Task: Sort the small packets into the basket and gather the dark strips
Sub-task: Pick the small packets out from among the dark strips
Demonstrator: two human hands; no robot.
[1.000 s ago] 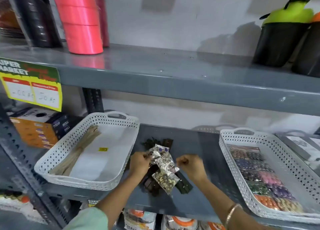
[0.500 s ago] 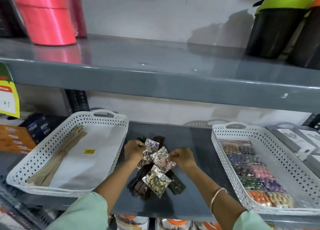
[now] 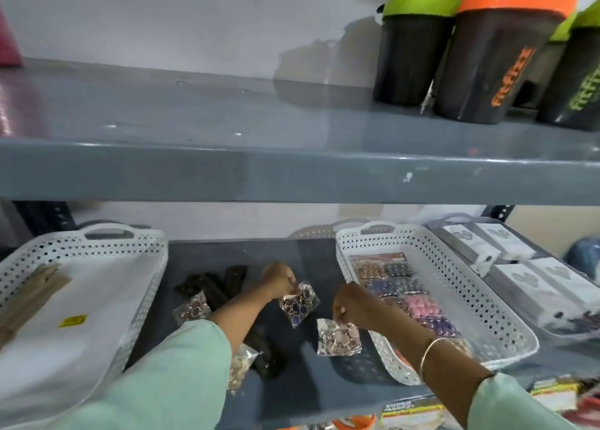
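Observation:
My left hand (image 3: 278, 279) pinches a clear packet of dark blue beads (image 3: 298, 303) above the lower shelf. A packet of pinkish beads (image 3: 339, 337) hangs from my right hand (image 3: 352, 305), just left of the right white basket (image 3: 454, 277), which holds rows of coloured bead packets (image 3: 402, 296). Two more packets lie on the shelf: one (image 3: 192, 309) beside the dark strips (image 3: 212, 287), another (image 3: 239, 366) under my left sleeve. More dark strips (image 3: 264, 355) lie below my left forearm.
A left white basket (image 3: 97, 244) holds tan sticks (image 3: 29, 295) and a yellow sticker. White boxes (image 3: 519, 267) sit at the far right. The upper shelf (image 3: 292, 170) overhangs, carrying shaker bottles (image 3: 487, 50) with green and orange lids.
Both hands lifted one packet each off the pile and moved right toward the right basket. The camera view shifted right and closer.

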